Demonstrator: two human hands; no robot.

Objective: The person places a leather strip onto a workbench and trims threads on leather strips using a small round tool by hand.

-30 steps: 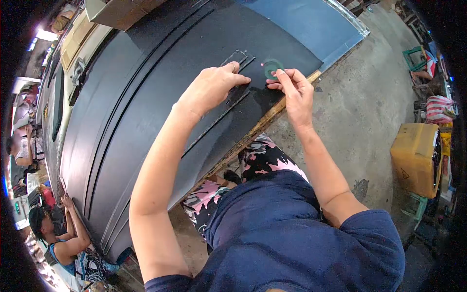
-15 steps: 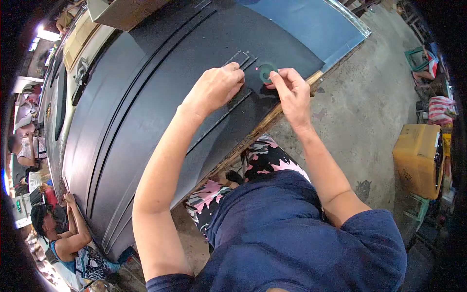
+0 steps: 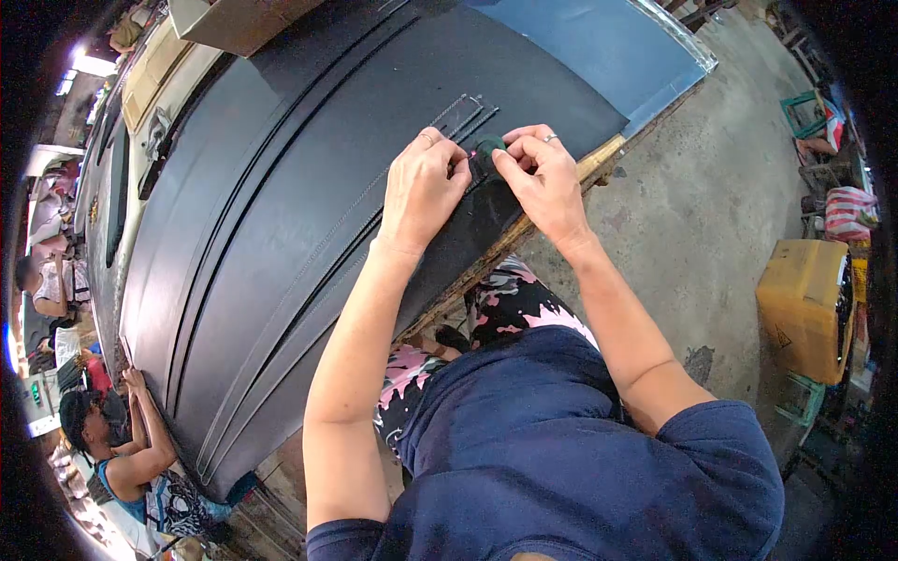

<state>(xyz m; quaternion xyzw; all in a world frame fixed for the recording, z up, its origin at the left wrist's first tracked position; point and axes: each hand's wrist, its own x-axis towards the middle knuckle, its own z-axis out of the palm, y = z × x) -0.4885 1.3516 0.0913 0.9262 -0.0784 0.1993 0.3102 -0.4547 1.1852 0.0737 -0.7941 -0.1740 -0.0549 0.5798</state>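
Observation:
My right hand (image 3: 543, 182) pinches a small dark green ring-shaped roll (image 3: 490, 148) above the dark sheet (image 3: 374, 112). Close on its left, my left hand (image 3: 427, 182) has thumb and fingers pressed together; what lies between them is too small to name. Thin braided dark strips (image 3: 323, 245) run lengthwise over the sheet, passing under my left hand and ending near the roll. A tiny pink spot shows beside the roll.
A wooden edge (image 3: 599, 161) borders the table, with a blue panel (image 3: 599, 56) at its far end. A cardboard box (image 3: 238, 23) stands at the upper left. A co-worker (image 3: 131, 449) reaches to the table at the lower left. A taped box (image 3: 803, 309) is at the right.
My left hand has closed its fingers and moved right. My right hand has shifted slightly left with the green roll, so the two hands are nearer each other.

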